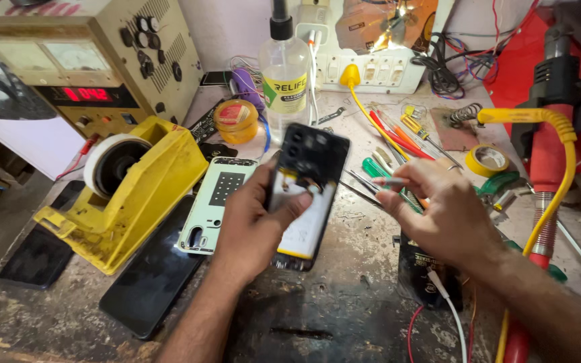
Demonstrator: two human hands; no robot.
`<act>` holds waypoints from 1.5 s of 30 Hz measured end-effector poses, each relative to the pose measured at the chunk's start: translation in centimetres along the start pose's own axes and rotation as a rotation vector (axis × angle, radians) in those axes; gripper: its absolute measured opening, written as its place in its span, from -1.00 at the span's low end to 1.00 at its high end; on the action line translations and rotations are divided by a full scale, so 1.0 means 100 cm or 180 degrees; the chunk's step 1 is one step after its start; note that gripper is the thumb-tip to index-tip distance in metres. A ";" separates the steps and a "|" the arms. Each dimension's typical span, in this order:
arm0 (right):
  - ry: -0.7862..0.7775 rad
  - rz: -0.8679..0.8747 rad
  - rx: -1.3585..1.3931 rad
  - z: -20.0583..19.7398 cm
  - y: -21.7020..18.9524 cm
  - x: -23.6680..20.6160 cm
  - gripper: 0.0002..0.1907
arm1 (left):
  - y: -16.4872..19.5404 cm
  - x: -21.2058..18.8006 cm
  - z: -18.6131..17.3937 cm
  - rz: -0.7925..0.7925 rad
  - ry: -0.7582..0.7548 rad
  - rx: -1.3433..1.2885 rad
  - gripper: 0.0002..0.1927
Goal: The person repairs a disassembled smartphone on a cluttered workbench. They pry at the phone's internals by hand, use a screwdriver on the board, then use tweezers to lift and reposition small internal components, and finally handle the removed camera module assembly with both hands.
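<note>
My left hand (253, 225) grips an opened phone (307, 185) with its back removed, tilted up off the bench; a white battery and black upper cover show inside. The thumb presses across the phone's middle. My right hand (442, 212) hovers just right of the phone, fingers pinched on a thin metal tool (391, 181) that looks like tweezers or a small screwdriver, its tip pointing left toward the phone. A pale green phone back cover (215, 205) lies flat on the bench left of the left hand.
A yellow tape dispenser (136, 195) sits at left, with a black phone screen (149, 275) lying in front of it. A power supply (85, 60) stands at the back left, and a clear liquid bottle (285, 81) behind the phone. Loose screwdrivers (398, 138), a yellow tape roll (489, 160) and a red hot-air tool (546, 148) crowd the right.
</note>
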State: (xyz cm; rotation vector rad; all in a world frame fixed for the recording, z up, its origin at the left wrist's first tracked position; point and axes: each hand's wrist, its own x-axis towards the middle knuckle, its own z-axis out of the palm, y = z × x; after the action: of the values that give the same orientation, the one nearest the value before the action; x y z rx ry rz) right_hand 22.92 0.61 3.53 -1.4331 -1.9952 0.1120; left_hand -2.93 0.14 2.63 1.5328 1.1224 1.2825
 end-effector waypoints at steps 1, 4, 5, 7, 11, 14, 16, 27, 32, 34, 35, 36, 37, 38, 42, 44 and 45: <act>0.0018 0.0085 0.0161 -0.004 -0.002 0.000 -0.73 | 0.002 -0.001 0.002 -0.0187 -0.0133 0.0165 -0.61; 0.0042 0.0359 0.0431 -0.011 -0.012 -0.003 -0.76 | 0.009 -0.005 0.005 -0.0596 -0.0568 0.0465 -0.57; 0.0026 0.0450 0.0379 -0.012 -0.016 -0.004 -0.76 | 0.012 -0.006 0.006 -0.0634 -0.0718 0.0432 -0.53; 0.0018 0.0115 0.0392 -0.014 -0.025 -0.006 -0.77 | 0.017 -0.009 0.006 -0.0712 -0.1036 0.0424 -0.52; 0.0086 -0.0944 0.0341 -0.015 -0.038 -0.007 -0.80 | 0.023 -0.011 0.006 -0.0658 -0.1489 0.0483 -0.58; 0.0128 -0.1003 0.0279 -0.013 -0.041 -0.006 -0.80 | 0.025 -0.012 0.006 -0.0537 -0.1547 0.0761 -0.58; 0.0102 -0.0945 0.0240 -0.011 -0.042 -0.004 -0.82 | 0.026 -0.012 0.005 -0.0464 -0.1517 0.1080 -0.59; -0.0419 -0.1116 -0.0896 -0.018 -0.051 -0.005 -0.92 | 0.026 -0.022 0.021 -0.0203 -0.1389 0.1445 -0.60; -0.0264 -0.1325 -0.1261 -0.014 -0.053 -0.009 -0.92 | 0.027 -0.023 0.019 -0.0294 -0.1325 0.1334 -0.58; -0.0252 -0.1433 -0.1201 -0.012 -0.052 -0.007 -0.92 | 0.027 -0.022 0.020 -0.0370 -0.1330 0.1395 -0.58; -0.0244 -0.1506 -0.1106 -0.012 -0.051 -0.006 -0.91 | 0.026 -0.021 0.021 -0.0514 -0.1343 0.1501 -0.57; -0.0238 -0.1578 -0.1014 -0.013 -0.050 -0.005 -0.91 | 0.026 -0.021 0.022 -0.0656 -0.1357 0.1603 -0.56; -0.0284 -0.1557 -0.0976 -0.014 -0.049 -0.004 -0.90 | 0.025 -0.020 0.022 -0.0457 -0.1349 0.1560 -0.55; -0.0336 -0.1537 -0.0935 -0.016 -0.048 -0.003 -0.89 | 0.025 -0.020 0.021 -0.0265 -0.1340 0.1515 -0.55; -0.0473 -0.1139 -0.0829 -0.018 -0.051 -0.004 -0.90 | 0.026 -0.023 0.021 0.0144 -0.1297 0.1372 -0.57; -0.0486 -0.1007 -0.0970 -0.017 -0.054 -0.006 -0.89 | 0.028 -0.026 0.022 -0.0172 -0.1343 0.1562 -0.58; -0.0486 -0.0943 -0.1041 -0.016 -0.054 -0.007 -0.88 | 0.030 -0.027 0.022 -0.0326 -0.1365 0.1660 -0.59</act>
State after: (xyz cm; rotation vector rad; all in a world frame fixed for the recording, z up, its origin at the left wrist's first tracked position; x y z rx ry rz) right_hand 19.54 -2.59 6.85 -1.3329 -2.4141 -0.2529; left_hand -0.58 -3.33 4.49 1.9779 1.2803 0.5630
